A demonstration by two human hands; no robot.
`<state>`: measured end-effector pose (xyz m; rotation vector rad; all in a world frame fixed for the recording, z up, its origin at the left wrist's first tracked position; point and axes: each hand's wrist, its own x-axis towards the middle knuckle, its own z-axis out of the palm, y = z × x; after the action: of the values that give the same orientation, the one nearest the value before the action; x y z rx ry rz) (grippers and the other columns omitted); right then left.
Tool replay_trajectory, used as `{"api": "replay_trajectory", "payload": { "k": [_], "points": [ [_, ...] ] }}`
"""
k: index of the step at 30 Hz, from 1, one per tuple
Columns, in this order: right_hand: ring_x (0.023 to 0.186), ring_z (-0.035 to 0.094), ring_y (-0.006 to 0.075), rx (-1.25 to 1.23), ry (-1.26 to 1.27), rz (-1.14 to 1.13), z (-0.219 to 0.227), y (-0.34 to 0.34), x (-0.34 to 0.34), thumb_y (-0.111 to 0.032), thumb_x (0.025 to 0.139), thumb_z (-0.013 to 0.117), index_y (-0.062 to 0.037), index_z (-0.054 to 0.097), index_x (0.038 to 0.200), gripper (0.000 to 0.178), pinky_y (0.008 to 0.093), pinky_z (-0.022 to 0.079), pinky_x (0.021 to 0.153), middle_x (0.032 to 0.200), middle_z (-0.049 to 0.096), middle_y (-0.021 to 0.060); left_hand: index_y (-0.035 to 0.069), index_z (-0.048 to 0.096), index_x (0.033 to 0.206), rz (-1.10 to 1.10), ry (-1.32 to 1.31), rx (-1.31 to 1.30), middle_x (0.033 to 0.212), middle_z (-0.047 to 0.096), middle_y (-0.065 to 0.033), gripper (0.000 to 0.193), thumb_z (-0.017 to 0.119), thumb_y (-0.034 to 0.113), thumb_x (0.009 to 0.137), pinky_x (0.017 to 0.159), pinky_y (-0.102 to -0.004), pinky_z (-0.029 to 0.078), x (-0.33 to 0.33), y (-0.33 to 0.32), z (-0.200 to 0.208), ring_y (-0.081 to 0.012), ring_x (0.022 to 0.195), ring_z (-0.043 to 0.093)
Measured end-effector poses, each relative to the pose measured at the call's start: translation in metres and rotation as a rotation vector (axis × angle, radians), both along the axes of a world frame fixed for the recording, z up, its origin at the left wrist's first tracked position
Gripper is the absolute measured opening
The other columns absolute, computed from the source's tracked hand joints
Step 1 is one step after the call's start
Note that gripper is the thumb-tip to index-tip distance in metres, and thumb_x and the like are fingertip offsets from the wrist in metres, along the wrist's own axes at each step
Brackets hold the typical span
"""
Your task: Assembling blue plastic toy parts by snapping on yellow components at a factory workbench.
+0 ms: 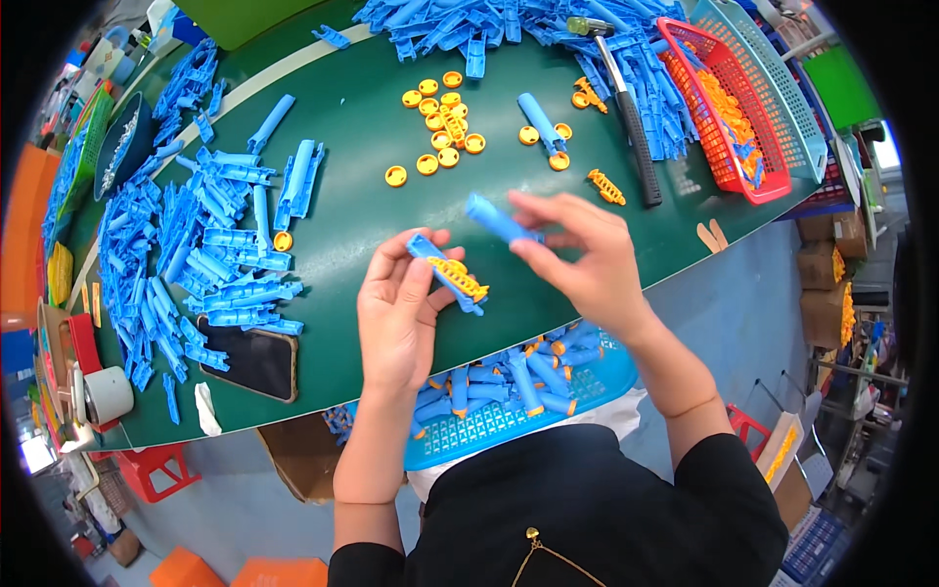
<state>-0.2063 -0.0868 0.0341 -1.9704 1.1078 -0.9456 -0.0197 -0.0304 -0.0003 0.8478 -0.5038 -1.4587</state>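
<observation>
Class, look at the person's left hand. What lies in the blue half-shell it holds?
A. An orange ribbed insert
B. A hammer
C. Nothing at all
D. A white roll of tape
A: the left hand holds a blue half-shell with an orange ribbed insert lying in it; the hammer lies on the table.

The left hand (396, 313) is holding a blue plastic half-shell (440, 269) with a yellow-orange insert (460, 278); the right hand (582, 259) is gripping a plain blue shell piece (497, 220). Near, a light blue mesh basket (489, 426) is showing blue tubes with orange ends. Far, orange caps (440, 127) are dotting the dark green table (362, 196). Far right, a red basket (719, 147) is showing orange parts. Left, a black phone (252, 360) is lying.
</observation>
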Motion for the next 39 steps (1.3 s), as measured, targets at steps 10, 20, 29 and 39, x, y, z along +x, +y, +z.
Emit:
{"api": "replay_trajectory", "payload": {
  "k": [10, 20, 29, 39],
  "points": [
    [0.076, 0.064, 0.0157, 0.122, -0.227, 0.106, -0.007, 0.025, 0.022, 0.004, 0.082, 0.064, 0.0031, 0.066, 0.11, 0.028, 0.0252, 0.05, 0.065, 0.089, 0.066, 0.0117, 0.0, 0.051, 0.113, 0.044, -0.098, -0.119, 0.106, 0.06, -0.009, 0.022, 0.058, 0.009, 0.094, 0.079, -0.0344, 0.057, -0.008, 0.005, 0.001, -0.0165, 0.095, 0.063],
    [0.08, 0.061, 0.012, 0.234, -0.291, 0.11, -0.012, 0.023, 0.023, 0.001, 0.084, 0.064, 0.0016, 0.067, 0.109, 0.026, 0.0225, 0.049, 0.068, 0.092, 0.066, 0.0087, 0.0, 0.053, 0.109, 0.071, -0.09, -0.093, 0.102, 0.062, -0.0083, 0.021, 0.061, 0.009, 0.092, 0.077, -0.0312, 0.058, -0.007, 0.006, 0.002, -0.0135, 0.092, 0.063],
    [0.083, 0.059, 0.0101, 0.377, -0.375, 0.119, -0.013, 0.023, 0.02, 0.001, 0.086, 0.063, 0.002, 0.067, 0.111, 0.025, 0.021, 0.048, 0.07, 0.094, 0.064, 0.0072, -0.001, 0.052, 0.11, 0.101, -0.176, -0.104, 0.101, 0.062, -0.0092, 0.023, 0.061, 0.01, 0.093, 0.078, -0.0317, 0.057, -0.011, 0.007, 0.005, -0.0148, 0.091, 0.063],
    [0.082, 0.058, 0.0097, 0.427, -0.39, 0.147, -0.017, 0.023, 0.019, 0.001, 0.087, 0.063, 0.0018, 0.067, 0.112, 0.025, 0.0208, 0.047, 0.07, 0.092, 0.063, 0.0065, -0.002, 0.052, 0.112, 0.104, -0.158, -0.106, 0.099, 0.062, -0.0103, 0.024, 0.061, 0.009, 0.092, 0.077, -0.0317, 0.057, -0.011, 0.007, 0.004, -0.0158, 0.091, 0.063]
  ]
}}
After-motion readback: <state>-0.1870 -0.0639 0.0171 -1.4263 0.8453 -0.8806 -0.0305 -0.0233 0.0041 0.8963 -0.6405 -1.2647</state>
